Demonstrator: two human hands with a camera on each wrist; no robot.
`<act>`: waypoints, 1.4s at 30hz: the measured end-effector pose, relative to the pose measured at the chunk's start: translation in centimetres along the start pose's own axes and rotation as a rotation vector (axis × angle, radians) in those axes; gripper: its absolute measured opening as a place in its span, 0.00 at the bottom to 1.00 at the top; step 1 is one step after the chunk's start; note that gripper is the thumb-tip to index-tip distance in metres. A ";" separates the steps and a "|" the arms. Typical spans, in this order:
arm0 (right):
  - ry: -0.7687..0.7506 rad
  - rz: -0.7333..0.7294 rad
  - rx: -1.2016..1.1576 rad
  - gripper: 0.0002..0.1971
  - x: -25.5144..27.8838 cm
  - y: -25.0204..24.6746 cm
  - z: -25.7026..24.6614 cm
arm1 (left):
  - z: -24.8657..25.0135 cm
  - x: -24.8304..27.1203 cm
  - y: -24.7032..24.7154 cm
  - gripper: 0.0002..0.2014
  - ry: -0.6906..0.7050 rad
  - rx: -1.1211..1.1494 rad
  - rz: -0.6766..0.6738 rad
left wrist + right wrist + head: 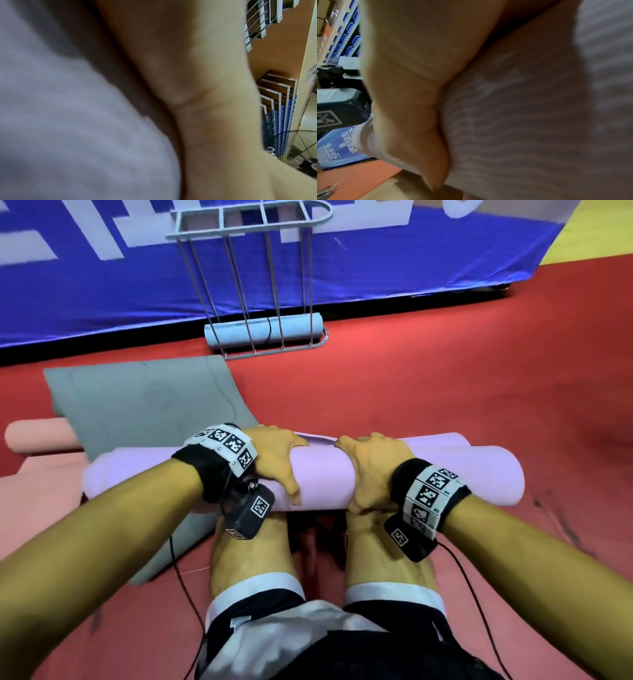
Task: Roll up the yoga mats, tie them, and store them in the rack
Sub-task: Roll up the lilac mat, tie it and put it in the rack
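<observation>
- Both hands are clamped on one rolled mat: the left hand (274, 457) and the right hand (371, 470) sit side by side at its middle, fingers curled over the far side and thumbs down the near side, pressing the roll together.
- The lilac mat (322, 470) lies crosswise on the red floor (445, 392) just ahead of the person's shins. It is rolled along its whole visible length, with a short loose edge showing behind the hands. No tie is visible on it, so I judge it rolled but not yet tied.
- The wrist views show only palm against ribbed mat surface, too blurred to add more.
- Just to the left a grey mat (144, 402) lies open and flat, unrolled, with a thin cord (226, 395) lying on it.
- At the floor's left edge, partly under the grey mat, is a pink mat (37, 436), partly rolled.
- Further off, against the blue banner (376, 268), the wire rack (267, 299) already holds one pale blue rolled mat (260, 332) bound with a dark tie.
- So one mat appears finished; three are left.
</observation>
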State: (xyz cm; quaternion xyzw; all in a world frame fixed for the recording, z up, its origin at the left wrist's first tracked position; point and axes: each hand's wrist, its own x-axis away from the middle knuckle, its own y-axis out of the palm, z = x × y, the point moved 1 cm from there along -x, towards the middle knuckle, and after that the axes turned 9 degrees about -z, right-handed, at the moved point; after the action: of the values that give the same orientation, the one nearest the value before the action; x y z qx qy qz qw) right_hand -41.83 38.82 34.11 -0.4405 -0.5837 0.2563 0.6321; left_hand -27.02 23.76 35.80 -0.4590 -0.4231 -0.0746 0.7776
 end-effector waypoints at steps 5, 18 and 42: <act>-0.033 -0.066 -0.006 0.46 -1.1 -1.1 0.2 | -1.6 -1.7 -0.3 0.35 0.059 0.195 -0.115; 0.034 0.042 0.001 0.54 -1.4 0.1 0.1 | -1.9 -2.8 -2.2 0.36 0.109 0.252 -0.131; 0.024 0.228 0.066 0.65 -2.9 2.1 0.2 | -0.3 -2.1 -0.4 0.53 -0.047 -0.326 0.342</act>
State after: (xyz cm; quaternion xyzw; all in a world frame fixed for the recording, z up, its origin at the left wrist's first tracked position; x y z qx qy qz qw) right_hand -42.13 37.45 30.80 -0.4860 -0.5134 0.3405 0.6199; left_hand -28.43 22.71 34.45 -0.6452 -0.3394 0.0017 0.6845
